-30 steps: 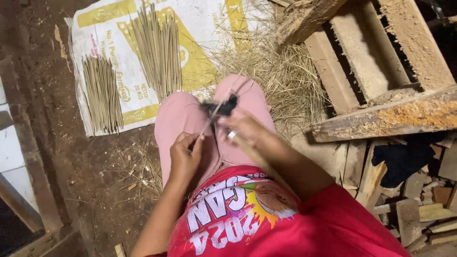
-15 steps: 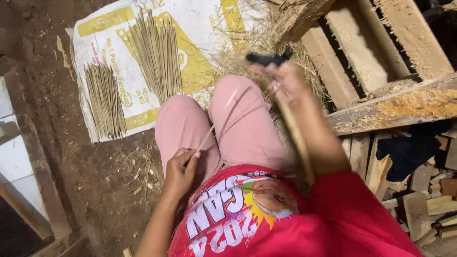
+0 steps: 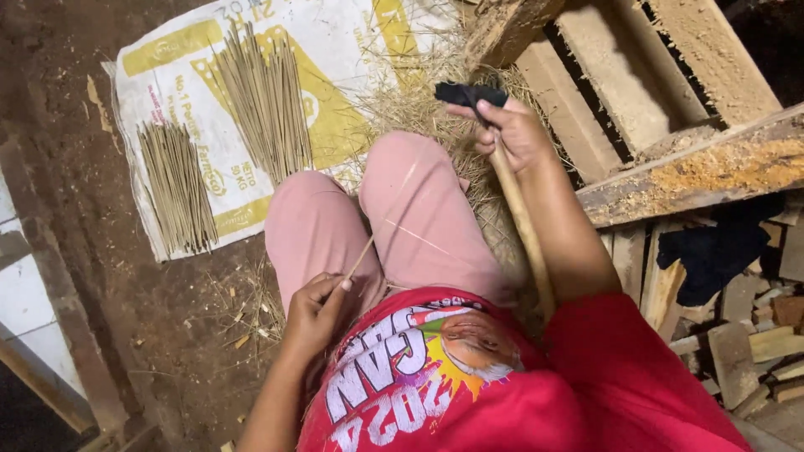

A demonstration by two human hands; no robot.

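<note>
From up here I see my left hand (image 3: 314, 314) pinching 1 thin sliver (image 3: 381, 228) over the lap, its long axis slanting up-right toward my right hand (image 3: 511, 134), which is clenched on a dark-bladed, long-handled knife (image 3: 471, 94) further out.

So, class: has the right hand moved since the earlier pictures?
Yes. The right hand with its dark tool swung away from the knees, toward the wooden pallet.
</note>
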